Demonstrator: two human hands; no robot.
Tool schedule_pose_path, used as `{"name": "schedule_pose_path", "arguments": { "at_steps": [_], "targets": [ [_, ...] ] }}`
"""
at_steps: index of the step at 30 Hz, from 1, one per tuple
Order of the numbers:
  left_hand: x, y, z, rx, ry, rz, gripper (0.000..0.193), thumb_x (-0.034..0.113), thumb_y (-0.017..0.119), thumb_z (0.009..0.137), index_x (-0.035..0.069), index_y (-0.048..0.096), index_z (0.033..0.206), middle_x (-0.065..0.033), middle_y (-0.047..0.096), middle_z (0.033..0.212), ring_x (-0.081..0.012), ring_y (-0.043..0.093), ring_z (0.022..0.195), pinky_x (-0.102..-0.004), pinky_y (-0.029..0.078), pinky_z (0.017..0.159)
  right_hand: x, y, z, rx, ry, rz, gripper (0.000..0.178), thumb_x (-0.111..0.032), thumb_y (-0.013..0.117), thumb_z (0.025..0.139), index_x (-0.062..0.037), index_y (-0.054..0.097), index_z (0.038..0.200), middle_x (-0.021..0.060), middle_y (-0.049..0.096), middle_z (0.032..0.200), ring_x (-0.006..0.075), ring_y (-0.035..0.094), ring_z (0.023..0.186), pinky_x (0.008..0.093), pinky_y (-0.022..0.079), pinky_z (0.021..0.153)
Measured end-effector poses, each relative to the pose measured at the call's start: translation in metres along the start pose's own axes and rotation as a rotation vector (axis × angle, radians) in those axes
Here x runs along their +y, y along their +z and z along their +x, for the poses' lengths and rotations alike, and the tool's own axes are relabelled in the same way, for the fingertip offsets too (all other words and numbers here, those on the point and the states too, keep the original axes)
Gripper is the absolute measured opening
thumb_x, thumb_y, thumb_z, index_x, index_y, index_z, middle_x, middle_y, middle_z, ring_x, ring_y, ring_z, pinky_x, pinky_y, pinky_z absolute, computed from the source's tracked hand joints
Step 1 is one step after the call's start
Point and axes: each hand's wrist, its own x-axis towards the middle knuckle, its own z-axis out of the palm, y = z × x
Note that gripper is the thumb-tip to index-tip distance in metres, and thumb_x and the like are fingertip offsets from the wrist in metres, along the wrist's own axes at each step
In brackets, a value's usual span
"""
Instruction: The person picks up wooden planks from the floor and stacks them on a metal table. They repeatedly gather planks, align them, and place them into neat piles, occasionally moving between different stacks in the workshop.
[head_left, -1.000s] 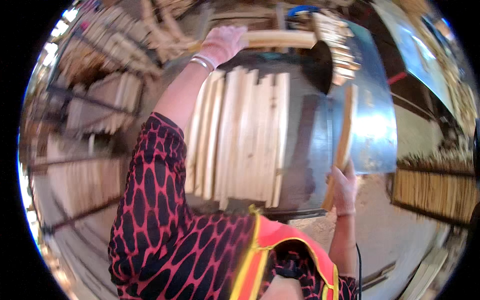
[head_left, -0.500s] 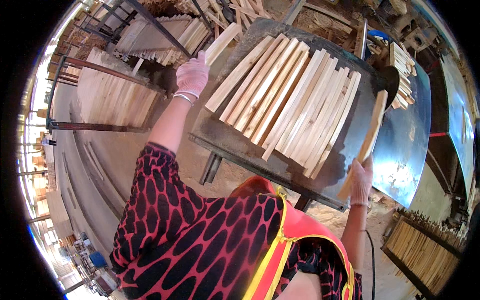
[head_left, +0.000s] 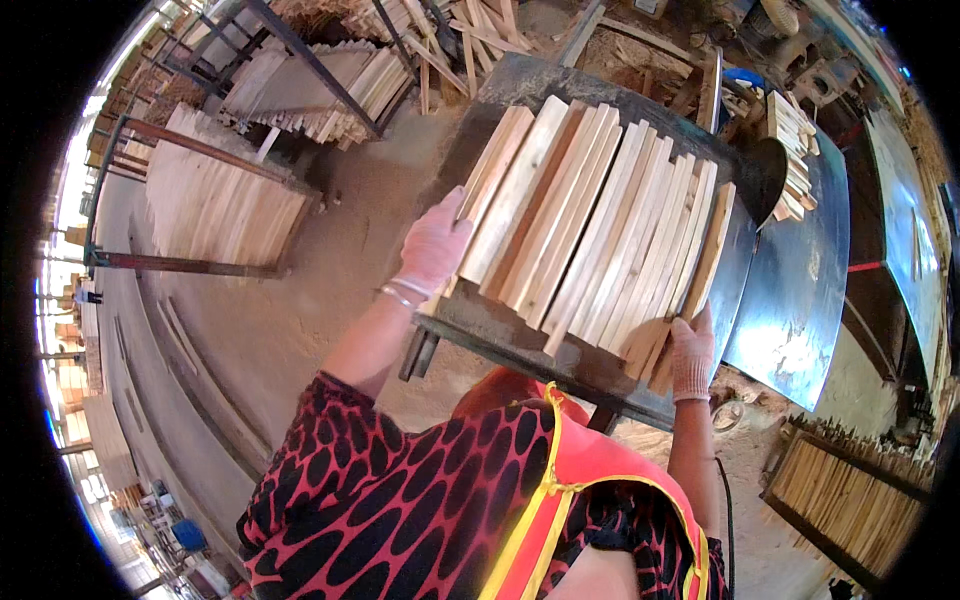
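A row of pale wooden strips [head_left: 590, 230] lies side by side on a dark metal tabletop [head_left: 520, 80]. At the row's left edge, my left hand [head_left: 437, 240] in a pink glove is closed on the outermost left strip [head_left: 497, 165], its thumb side along the wood. My right hand [head_left: 692, 352], also gloved, is closed around the near end of the rightmost strip [head_left: 713, 245], which lies against the row. The undersides of the strips and part of my right fingers are hidden.
A round dark saw blade [head_left: 766, 180] stands right of the row, with a pile of short strips [head_left: 790, 150] behind it. Stacks of boards on racks [head_left: 225, 200] fill the left; another strip stack [head_left: 850, 490] is at lower right. Wood scraps [head_left: 490, 40] lie beyond the table.
My left hand has brought its strip right and nearer, against the row's left side. My right hand has moved its strip left, from beside the blade to the row's right side.
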Motion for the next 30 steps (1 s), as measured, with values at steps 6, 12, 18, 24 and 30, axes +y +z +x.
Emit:
{"name": "schedule_pose_path", "arguments": {
  "at_steps": [6,12,18,24,30],
  "targets": [
    [-0.03,0.021,0.008,-0.151,-0.065,-0.762,0.056,0.02,0.064,0.1,0.0,0.051,0.15,-0.0161,0.06,0.146,-0.0194,0.056,0.132,-0.0287,0.04,0.112,0.016,-0.006,-0.003,-0.111,0.022,0.071,0.078,0.002,0.06,0.089,0.001,0.029,0.161,0.0138,0.059,0.139,0.0196,0.061,0.114,0.0305,0.05,0.097],
    [0.022,0.001,0.017,-0.05,-0.018,-0.646,0.058,0.024,0.064,0.099,0.001,0.05,0.15,-0.0194,0.065,0.139,-0.0228,0.063,0.124,-0.0313,0.046,0.106,0.035,-0.016,-0.009,-0.095,0.039,0.121,0.082,0.001,0.06,0.087,0.0033,0.026,0.161,0.0174,0.052,0.149,0.0242,0.054,0.131,0.0313,0.043,0.11],
    [0.041,0.012,0.011,-0.052,0.0,-0.383,0.057,0.029,0.068,0.095,-0.001,0.056,0.142,-0.021,0.064,0.135,-0.0339,0.062,0.125,-0.0392,0.048,0.106,0.018,-0.013,-0.018,-0.058,0.104,0.079,0.081,0.001,0.06,0.087,0.0026,0.028,0.161,0.0173,0.053,0.149,0.0231,0.056,0.128,0.0309,0.045,0.107],
    [0.03,0.024,0.003,-0.081,0.018,0.024,0.091,0.043,0.078,0.085,0.004,0.037,0.157,-0.0265,0.043,0.154,-0.0415,0.046,0.139,-0.0483,0.04,0.115,0.014,-0.009,-0.027,-0.036,0.061,0.106,0.078,0.0,0.06,0.087,0.0018,0.031,0.16,0.017,0.055,0.148,0.0221,0.058,0.127,0.0309,0.046,0.105],
    [0.041,-0.002,0.023,-0.268,-0.218,-0.279,0.107,0.043,0.084,0.081,-0.002,0.028,0.16,-0.0296,0.05,0.149,-0.0392,0.052,0.136,-0.0421,0.042,0.115,0.05,-0.014,-0.014,0.085,0.03,-0.093,0.077,-0.01,0.061,0.088,-0.0069,0.035,0.161,0.017,0.066,0.134,0.0213,0.065,0.111,0.0329,0.051,0.095]
  ]
}}
